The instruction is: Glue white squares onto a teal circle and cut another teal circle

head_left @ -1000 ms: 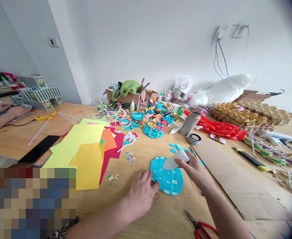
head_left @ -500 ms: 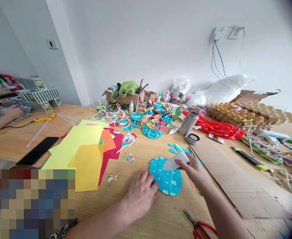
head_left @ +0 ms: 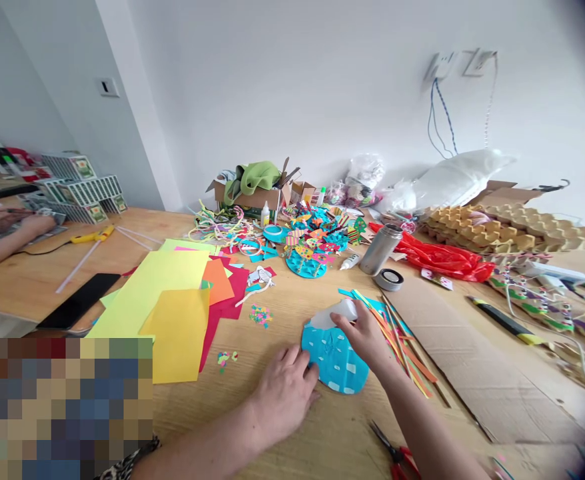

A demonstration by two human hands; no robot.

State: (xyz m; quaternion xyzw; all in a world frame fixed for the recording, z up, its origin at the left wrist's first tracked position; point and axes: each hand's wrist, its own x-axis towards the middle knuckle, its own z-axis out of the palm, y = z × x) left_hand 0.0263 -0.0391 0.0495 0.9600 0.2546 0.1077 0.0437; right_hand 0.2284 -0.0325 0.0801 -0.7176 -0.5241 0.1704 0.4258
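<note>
A round blue disc with white patches [head_left: 340,360] lies flat on the wooden table. My left hand [head_left: 286,383] rests at its left edge, fingers spread, fingertips touching the rim. Above the disc's upper part, my right hand [head_left: 363,333] grips a white piece with a torn-looking edge [head_left: 328,315] between thumb and fingers. Thin coloured strips [head_left: 403,343] lie beside my right hand. Red-handled pliers [head_left: 397,457] are partly hidden by my right forearm.
Yellow paper sheets [head_left: 180,333] and a black phone [head_left: 80,300] lie to the left. Behind the disc stand a metal flask [head_left: 381,250] and colourful crafts [head_left: 312,243]. Cardboard [head_left: 467,360] and a cutter [head_left: 505,320] are at right. Another person's hands [head_left: 22,223] work at far left.
My right hand has moved the white piece left and up toward the disc's top edge, uncovering more strips on the right. My left hand has barely moved.
</note>
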